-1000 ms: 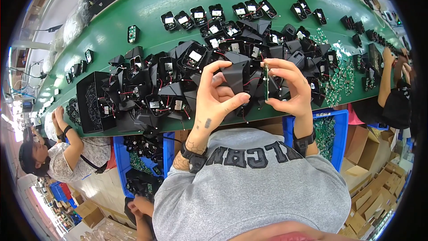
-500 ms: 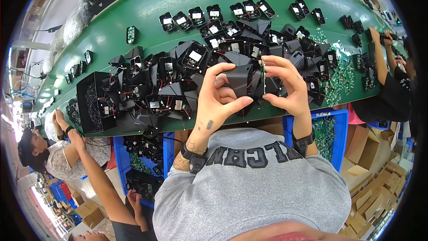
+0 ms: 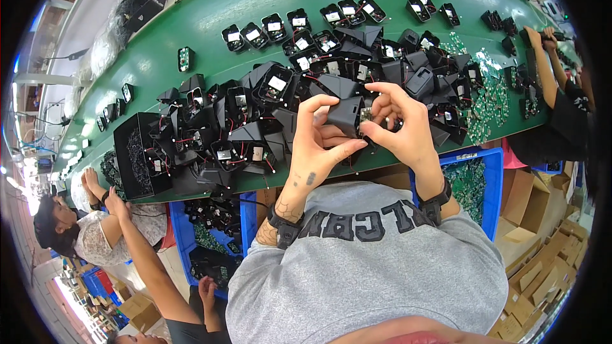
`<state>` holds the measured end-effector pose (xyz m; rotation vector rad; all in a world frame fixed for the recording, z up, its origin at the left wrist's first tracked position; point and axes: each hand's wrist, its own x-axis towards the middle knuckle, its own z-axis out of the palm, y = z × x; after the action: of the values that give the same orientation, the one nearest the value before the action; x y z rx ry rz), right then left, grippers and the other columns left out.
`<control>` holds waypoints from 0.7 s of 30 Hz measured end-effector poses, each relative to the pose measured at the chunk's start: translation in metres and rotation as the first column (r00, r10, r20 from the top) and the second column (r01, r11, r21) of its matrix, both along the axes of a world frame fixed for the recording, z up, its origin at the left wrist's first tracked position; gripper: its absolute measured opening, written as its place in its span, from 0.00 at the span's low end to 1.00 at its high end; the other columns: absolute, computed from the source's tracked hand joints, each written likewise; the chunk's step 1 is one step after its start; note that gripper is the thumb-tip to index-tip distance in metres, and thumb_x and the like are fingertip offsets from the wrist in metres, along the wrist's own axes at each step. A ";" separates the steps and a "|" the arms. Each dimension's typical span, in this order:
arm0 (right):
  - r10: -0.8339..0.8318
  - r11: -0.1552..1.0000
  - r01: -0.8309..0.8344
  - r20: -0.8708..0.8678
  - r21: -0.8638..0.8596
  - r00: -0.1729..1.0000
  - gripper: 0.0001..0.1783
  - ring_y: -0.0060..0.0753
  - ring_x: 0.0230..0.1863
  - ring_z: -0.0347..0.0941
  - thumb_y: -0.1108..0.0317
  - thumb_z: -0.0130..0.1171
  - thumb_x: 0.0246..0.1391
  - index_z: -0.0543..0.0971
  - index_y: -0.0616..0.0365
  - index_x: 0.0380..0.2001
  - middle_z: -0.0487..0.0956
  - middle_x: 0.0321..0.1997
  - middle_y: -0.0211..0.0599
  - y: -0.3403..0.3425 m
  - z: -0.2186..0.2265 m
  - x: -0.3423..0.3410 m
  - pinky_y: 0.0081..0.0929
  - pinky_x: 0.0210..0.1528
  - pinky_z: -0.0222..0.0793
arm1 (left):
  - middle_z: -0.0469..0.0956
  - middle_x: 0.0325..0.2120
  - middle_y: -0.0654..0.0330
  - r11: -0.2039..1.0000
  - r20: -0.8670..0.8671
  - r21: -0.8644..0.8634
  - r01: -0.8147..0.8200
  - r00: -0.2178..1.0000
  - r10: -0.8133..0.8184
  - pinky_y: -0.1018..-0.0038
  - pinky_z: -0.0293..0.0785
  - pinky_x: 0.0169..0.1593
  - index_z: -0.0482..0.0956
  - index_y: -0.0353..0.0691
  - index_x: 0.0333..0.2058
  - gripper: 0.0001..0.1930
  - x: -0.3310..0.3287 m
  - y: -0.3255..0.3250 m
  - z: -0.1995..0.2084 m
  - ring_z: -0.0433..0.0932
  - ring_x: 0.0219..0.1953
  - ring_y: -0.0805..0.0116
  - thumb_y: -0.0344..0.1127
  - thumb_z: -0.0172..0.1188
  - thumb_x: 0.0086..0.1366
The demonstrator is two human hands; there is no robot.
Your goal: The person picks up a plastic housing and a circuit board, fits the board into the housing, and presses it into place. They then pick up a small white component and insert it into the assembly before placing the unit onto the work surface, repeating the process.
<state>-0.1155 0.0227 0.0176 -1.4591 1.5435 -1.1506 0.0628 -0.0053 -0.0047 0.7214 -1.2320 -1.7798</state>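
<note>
1. Green desk (image 3: 210, 32), curved, runs above and behind the grip; black parts scattered across it.
2. Pile of black housings (image 3: 255, 121) with red wires, left of and behind the grip, on the desk.
3. Black box (image 3: 137, 153), far left of the grip, at the desk edge.
4. Blue bin (image 3: 488, 185), lower right of the grip, green boards inside.
5. Green circuit boards (image 3: 488, 99), heaped right of the grip on the desk.
6. Left hand (image 3: 319, 143): grip closed on the black housing (image 3: 344, 114), thumb under, fingers over the top.
7. Right hand (image 3: 405, 130): fingers clasped on the same housing's right side, held above the desk edge, between both hands.
</note>
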 end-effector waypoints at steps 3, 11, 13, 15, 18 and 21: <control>-0.049 0.997 0.046 -0.035 -0.061 0.998 0.30 0.10 0.20 0.66 0.65 0.71 0.37 0.75 0.57 0.48 0.73 0.21 0.23 0.001 0.003 0.006 0.11 0.22 0.58 | 0.70 0.46 0.49 0.999 0.022 -0.018 -0.045 0.999 0.045 0.73 0.80 0.44 0.55 0.43 0.56 0.37 -0.004 0.001 -0.004 0.80 0.43 0.62 0.17 0.65 0.51; -0.030 0.999 0.025 -0.113 -0.038 0.993 0.25 0.11 0.20 0.68 0.67 0.69 0.43 0.77 0.58 0.47 0.74 0.21 0.24 0.002 -0.007 0.000 0.12 0.21 0.58 | 0.72 0.46 0.51 0.991 -0.066 0.125 0.040 0.997 -0.032 0.64 0.82 0.42 0.54 0.43 0.62 0.37 -0.004 0.001 -0.004 0.78 0.44 0.60 0.22 0.61 0.56; 0.008 0.999 -0.010 -0.062 -0.036 0.998 0.24 0.11 0.21 0.69 0.66 0.67 0.44 0.77 0.58 0.47 0.75 0.22 0.25 0.002 -0.009 -0.004 0.12 0.21 0.59 | 0.73 0.45 0.49 0.980 -0.051 0.189 0.060 0.997 -0.051 0.65 0.83 0.39 0.53 0.42 0.62 0.34 -0.005 0.000 0.000 0.80 0.42 0.56 0.29 0.57 0.59; 0.046 0.987 -0.040 0.029 -0.156 0.999 0.24 0.13 0.24 0.71 0.66 0.64 0.44 0.77 0.60 0.48 0.77 0.24 0.28 0.003 -0.008 -0.013 0.13 0.23 0.61 | 0.74 0.45 0.47 0.966 -0.082 0.245 0.087 0.994 -0.069 0.65 0.84 0.37 0.52 0.42 0.63 0.34 -0.003 -0.003 -0.006 0.80 0.40 0.54 0.30 0.56 0.60; 0.138 0.933 -0.150 -0.059 -0.327 0.989 0.21 0.25 0.29 0.72 0.67 0.64 0.40 0.81 0.61 0.42 0.78 0.28 0.33 0.004 -0.006 -0.030 0.18 0.30 0.65 | 0.75 0.43 0.44 0.964 -0.088 0.253 0.080 0.994 -0.060 0.67 0.84 0.34 0.50 0.43 0.63 0.33 -0.001 -0.003 -0.010 0.82 0.36 0.50 0.32 0.53 0.61; 0.201 0.860 -0.227 -0.105 -0.457 0.974 0.19 0.33 0.34 0.71 0.68 0.69 0.35 0.83 0.59 0.36 0.78 0.31 0.35 0.002 -0.010 -0.028 0.27 0.37 0.66 | 0.75 0.42 0.44 0.960 -0.106 0.261 0.097 0.992 -0.071 0.67 0.84 0.34 0.51 0.43 0.63 0.33 -0.003 -0.003 -0.009 0.82 0.37 0.51 0.30 0.54 0.60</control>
<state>-0.1438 0.0248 0.0073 -1.9364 1.1381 -1.4180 0.0601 -0.0086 -0.0137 0.7326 -0.9825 -2.0516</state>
